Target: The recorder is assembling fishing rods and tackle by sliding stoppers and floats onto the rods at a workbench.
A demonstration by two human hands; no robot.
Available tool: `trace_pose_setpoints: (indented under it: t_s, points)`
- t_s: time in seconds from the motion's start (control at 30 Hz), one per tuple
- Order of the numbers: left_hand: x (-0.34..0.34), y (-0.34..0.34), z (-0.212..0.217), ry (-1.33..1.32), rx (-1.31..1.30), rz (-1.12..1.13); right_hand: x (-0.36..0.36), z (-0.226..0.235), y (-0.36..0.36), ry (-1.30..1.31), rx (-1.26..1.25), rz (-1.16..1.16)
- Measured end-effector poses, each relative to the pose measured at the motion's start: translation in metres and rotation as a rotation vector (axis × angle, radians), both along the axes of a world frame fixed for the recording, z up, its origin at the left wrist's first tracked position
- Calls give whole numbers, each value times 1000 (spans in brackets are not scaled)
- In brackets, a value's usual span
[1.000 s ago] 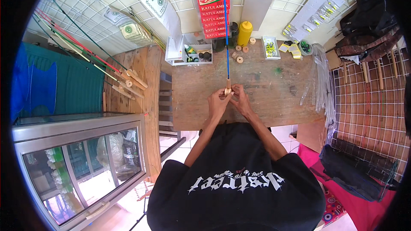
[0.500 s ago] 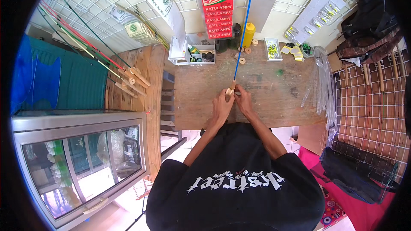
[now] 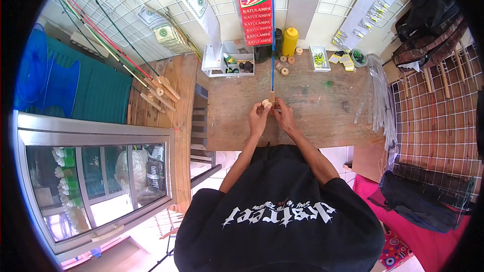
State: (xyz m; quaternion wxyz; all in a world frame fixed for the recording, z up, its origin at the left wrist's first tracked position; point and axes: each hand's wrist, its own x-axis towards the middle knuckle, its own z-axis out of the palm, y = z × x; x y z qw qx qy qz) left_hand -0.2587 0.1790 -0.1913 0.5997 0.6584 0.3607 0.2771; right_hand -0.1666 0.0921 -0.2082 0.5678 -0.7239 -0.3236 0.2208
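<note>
A thin blue rod with a pale wooden handle end stands nearly upright over the wooden workbench. My right hand is shut on the handle's lower end. My left hand holds a small pale wooden spool right beside the handle. Both hands meet at the middle of the bench, close to my body.
At the back of the bench stand a white tray of small parts, a yellow bottle, loose wooden spools and a red packet card. Several rods lean against the wire grid on the left. Clear plastic sleeves lie at right.
The blue rod has swung from leaning right back to nearly upright. Both hands have stayed together at its handle end.
</note>
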Motion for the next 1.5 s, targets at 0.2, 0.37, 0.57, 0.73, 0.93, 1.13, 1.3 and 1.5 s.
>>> trace_pose_setpoints:
  t_s: [0.2,0.37,0.57,0.73,0.93,1.13,1.3,1.5]
  points:
    - [-4,-7,-4,-239,-151,149,-9,9,3,-15,27,14]
    - [-9,-18,7,-136,-129,270,-18,12,3,-41,27,18]
    - [-9,-24,29,77,80,190,-9,-4,-5,-99,-5,-8]
    - [-15,-6,13,-239,-1,61,-22,18,-2,-56,30,48]
    - [-8,-13,12,-20,80,9,-21,21,-6,7,61,35]
    - [-5,-24,7,55,131,118,-19,13,-10,-39,20,34]
    - [-5,-21,18,15,119,7,-17,13,-11,-18,46,56]
    - [-3,-18,26,68,155,-78,-11,8,-10,-36,16,105]
